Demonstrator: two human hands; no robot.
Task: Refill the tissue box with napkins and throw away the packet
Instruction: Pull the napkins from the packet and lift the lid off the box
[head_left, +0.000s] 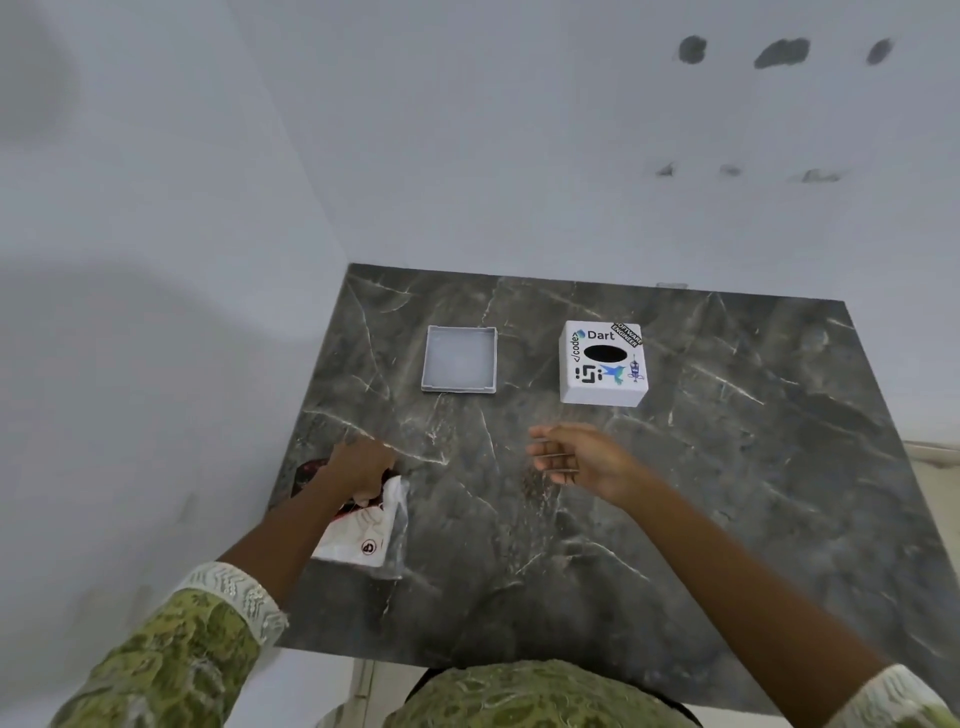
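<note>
A white tissue box cover (603, 365) with stickers and a dark oval slot stands on the dark marble table (727, 467) at the back right. Its shallow grey base tray (460, 359) lies separately to the left, with nothing visible in it. At the table's left edge lies a white and red plastic napkin packet (363, 535). My left hand (361, 465) is closed on the packet's far end. Hovering above the middle of the table, my right hand (576, 457) holds nothing, fingers loosely curled and apart.
White walls close the table in at the back and the left. The table's near edge runs just in front of my body. A pale floor strip shows at the far right.
</note>
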